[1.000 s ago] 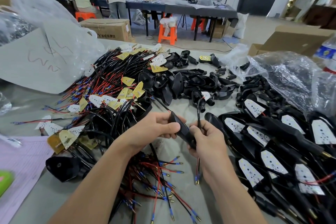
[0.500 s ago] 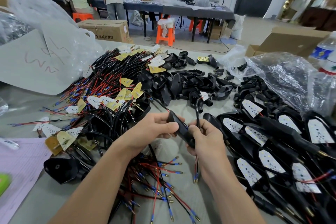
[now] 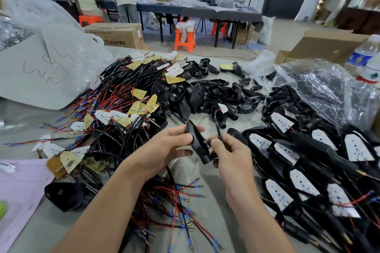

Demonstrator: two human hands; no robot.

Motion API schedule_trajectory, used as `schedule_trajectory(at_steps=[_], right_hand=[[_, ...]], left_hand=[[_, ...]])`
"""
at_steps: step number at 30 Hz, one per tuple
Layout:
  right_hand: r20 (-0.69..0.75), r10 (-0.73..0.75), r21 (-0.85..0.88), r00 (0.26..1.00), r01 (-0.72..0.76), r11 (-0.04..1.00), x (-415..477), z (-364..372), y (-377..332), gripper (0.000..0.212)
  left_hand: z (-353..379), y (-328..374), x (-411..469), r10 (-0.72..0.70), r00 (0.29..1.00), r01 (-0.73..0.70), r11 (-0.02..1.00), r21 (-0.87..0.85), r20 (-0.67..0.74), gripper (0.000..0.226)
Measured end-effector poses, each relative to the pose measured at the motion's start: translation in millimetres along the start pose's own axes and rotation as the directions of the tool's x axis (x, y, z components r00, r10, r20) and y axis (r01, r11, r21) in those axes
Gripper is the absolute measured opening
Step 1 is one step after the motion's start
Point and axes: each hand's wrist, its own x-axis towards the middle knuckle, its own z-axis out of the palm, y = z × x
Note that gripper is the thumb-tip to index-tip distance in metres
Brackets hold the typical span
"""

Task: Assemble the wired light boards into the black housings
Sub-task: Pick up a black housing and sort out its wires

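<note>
My left hand (image 3: pixel 164 150) grips a black housing (image 3: pixel 198 142) by its upper edge, over the middle of the table. My right hand (image 3: pixel 230 154) pinches a black sheathed wire (image 3: pixel 217 127) beside the housing's lower end; the wire's thin ends reach into the housing. That wire arches up to a small white light board (image 3: pixel 223 108) lying behind. A heap of wired light boards (image 3: pixel 115 109) fills the left. Empty black housings (image 3: pixel 209 94) are piled in the centre. Housings with white boards fitted (image 3: pixel 292 150) lie in rows on the right.
A clear plastic bag (image 3: pixel 320 86) and a water bottle (image 3: pixel 368 57) stand at the right. Grey card and plastic sheeting (image 3: pixel 41 63) rise at the left, pink paper (image 3: pixel 18 187) at the near left. People work at a far table (image 3: pixel 185 8).
The wire ends that hung below my right hand have been drawn up and now enter the housing. Both hands stayed in place over the table's middle.
</note>
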Motion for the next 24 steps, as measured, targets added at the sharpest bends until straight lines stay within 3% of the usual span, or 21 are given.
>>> schedule_trajectory(at_steps=[5,9,17,24], right_hand=[[-0.109,-0.055,0.217,0.993,0.078,0.973,3,-5,-10,0.023],[0.002,-0.163,0.256,0.987,0.157,0.954,-2,-3,-17,0.026],[0.035,-0.055,0.452,0.998,0.034,0.892,0,-3,-19,0.03],[0.056,-0.028,0.482,0.998,-0.002,0.876,-1,-8,-21,0.032]], left_hand=[[-3,7,-3,-0.03,0.999,0.023,0.975,-0.223,-0.027,0.04],[3,7,-3,-0.1,0.993,0.081,0.968,-0.238,-0.068,0.046],[8,4,0,-0.12,0.988,0.095,0.967,-0.236,-0.093,0.043],[9,0,3,-0.113,0.987,0.084,0.97,-0.229,-0.117,0.038]])
